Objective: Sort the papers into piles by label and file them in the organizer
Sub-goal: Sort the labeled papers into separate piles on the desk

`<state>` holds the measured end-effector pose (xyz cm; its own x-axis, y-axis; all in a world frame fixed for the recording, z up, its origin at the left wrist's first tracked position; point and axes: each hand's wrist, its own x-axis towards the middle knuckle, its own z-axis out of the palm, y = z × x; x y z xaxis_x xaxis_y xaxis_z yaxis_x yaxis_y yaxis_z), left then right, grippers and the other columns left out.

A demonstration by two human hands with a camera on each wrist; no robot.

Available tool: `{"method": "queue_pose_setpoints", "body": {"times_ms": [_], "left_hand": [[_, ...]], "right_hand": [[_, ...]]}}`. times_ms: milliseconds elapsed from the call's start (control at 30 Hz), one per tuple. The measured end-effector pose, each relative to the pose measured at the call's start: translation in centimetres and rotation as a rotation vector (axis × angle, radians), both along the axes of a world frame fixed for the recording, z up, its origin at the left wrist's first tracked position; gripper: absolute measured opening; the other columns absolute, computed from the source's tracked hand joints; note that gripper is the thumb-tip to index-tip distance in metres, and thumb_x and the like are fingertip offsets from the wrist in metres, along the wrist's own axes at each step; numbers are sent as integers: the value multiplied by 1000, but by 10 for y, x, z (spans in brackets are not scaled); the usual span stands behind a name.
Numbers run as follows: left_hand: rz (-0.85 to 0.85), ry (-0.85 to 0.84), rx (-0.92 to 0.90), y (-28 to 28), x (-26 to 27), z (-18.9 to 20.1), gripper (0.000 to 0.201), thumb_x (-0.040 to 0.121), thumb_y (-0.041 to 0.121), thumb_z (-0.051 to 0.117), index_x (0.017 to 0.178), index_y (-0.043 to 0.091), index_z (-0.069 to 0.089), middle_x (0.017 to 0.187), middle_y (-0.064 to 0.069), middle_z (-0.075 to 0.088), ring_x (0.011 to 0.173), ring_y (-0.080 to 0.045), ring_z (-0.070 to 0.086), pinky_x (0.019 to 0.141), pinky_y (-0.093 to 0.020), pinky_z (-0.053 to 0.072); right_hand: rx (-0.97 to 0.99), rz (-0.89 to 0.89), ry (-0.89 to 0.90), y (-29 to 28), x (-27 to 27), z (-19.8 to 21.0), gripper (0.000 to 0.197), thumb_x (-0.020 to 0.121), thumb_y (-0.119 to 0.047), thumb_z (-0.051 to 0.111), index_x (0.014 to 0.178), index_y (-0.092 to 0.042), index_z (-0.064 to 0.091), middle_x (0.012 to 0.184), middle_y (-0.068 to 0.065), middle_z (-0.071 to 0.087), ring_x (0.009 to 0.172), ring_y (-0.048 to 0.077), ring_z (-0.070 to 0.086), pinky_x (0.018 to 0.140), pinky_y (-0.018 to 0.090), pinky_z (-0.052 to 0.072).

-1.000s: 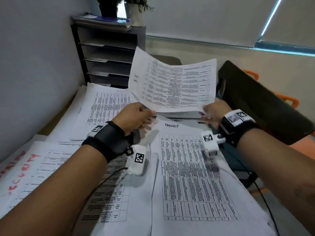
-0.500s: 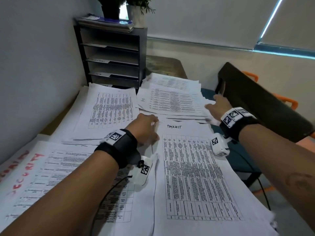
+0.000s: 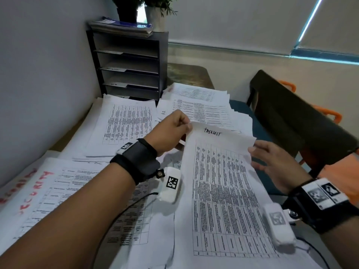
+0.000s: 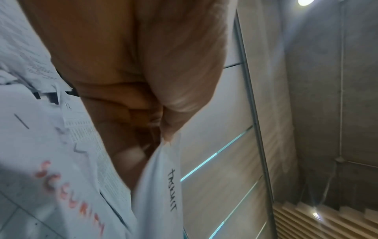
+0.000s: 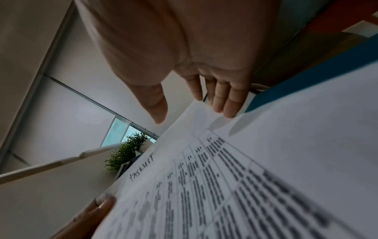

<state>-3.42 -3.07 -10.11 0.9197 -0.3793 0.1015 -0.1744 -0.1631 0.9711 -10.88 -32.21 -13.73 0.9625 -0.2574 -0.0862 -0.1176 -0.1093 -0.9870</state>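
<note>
Head view shows my left hand [image 3: 171, 131] pinching the far left corner of the TASKLIST sheet [image 3: 223, 191], thumb and fingers closed on the paper, so that top edge is raised and bowed while the near part of the sheet lies on the stack between my wrists. My right hand [image 3: 275, 164] sits at the sheet's right edge with fingers straight and spread; the right wrist view puts the fingertips [image 5: 229, 111] at that edge, though I cannot tell whether they press it.

I judge this a single thin page: very light, limp, prone to sagging and creasing if held by one corner only. It may also drag a neighbouring page along. The best hold is on both top corners, or a flat palm under the middle. The organizer [image 3: 132, 65] stands well beyond my left hand, against the wall, with other paper piles [image 3: 126, 121] between it and my fingers.
</note>
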Motion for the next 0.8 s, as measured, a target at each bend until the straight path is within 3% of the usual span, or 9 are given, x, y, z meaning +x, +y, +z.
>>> {"method": "queue_pose_setpoints", "body": {"times_ms": [100, 200, 267, 367, 467, 600, 667, 733, 800], "left_hand": [[49, -5, -77, -4, -1, 2, 11, 103, 13, 51, 95, 14, 45, 83, -10, 57, 71, -21, 59, 56, -35, 51], [131, 18, -121, -5, 0, 1, 7, 102, 18, 55, 99, 14, 50, 85, -10, 55, 77, -22, 55, 59, -35, 51], [100, 109, -82, 0, -1, 1, 15, 99, 27, 60, 107, 15, 56, 84, -4, 64, 75, -21, 60, 59, -31, 50], [-150, 263, 118, 8, -7, -3, 27, 94, 33, 67, 107, 9, 64, 88, -8, 74, 68, -18, 67, 53, -26, 51], [-277, 333, 276, 10, -10, -13, 31, 94, 29, 69, 106, 0, 67, 85, -14, 74, 68, -24, 69, 55, -28, 57], [-168, 353, 193, 12, -8, -14, 18, 100, 20, 60, 99, 4, 67, 72, -6, 73, 55, -17, 67, 46, -25, 53], [-57, 371, 111, 19, 0, -13, 16, 100, 18, 59, 94, 4, 64, 66, -6, 70, 46, -18, 61, 41, -25, 45], [65, 394, 22, 28, 10, -15, 17, 99, 17, 60, 100, 0, 63, 77, -16, 72, 56, -29, 66, 48, -32, 51], [188, 388, -46, 34, 18, -17, 22, 99, 14, 58, 112, -3, 63, 100, -26, 72, 85, -40, 70, 77, -53, 60]], "right_hand": [[17, 72, 4, -2, -5, 2, 90, 58, -53, 88, 130, -10, 56, 121, 7, 71, 108, 24, 70, 92, 43, 52], [142, 59, 19, -1, -6, 3, 44, 88, -20, 69, 126, -2, 57, 117, 19, 71, 101, 33, 71, 80, 44, 60], [159, 54, 7, 2, -8, 3, 25, 96, -6, 56, 121, -3, 60, 116, 21, 71, 99, 34, 72, 81, 44, 61], [138, 40, -8, 3, -8, 4, 23, 97, -6, 55, 118, -8, 63, 116, 19, 72, 105, 38, 69, 94, 55, 54], [142, 23, 6, 3, -9, 8, 21, 97, -7, 55, 117, -9, 63, 115, 19, 72, 105, 39, 69, 96, 57, 51], [172, -10, 32, 4, -10, 11, 20, 97, -8, 56, 116, -2, 58, 117, 28, 67, 90, 33, 69, 78, 46, 59], [219, -14, 43, 3, -10, 11, 30, 96, -6, 57, 125, 1, 55, 121, 28, 65, 94, 33, 66, 81, 43, 57], [262, 2, 57, 2, -11, 11, 33, 94, -5, 58, 126, 1, 54, 122, 29, 64, 93, 32, 66, 81, 43, 57], [269, 60, 75, 5, -13, 12, 30, 92, -8, 60, 121, 0, 57, 115, 27, 68, 85, 29, 70, 69, 39, 61]]}}
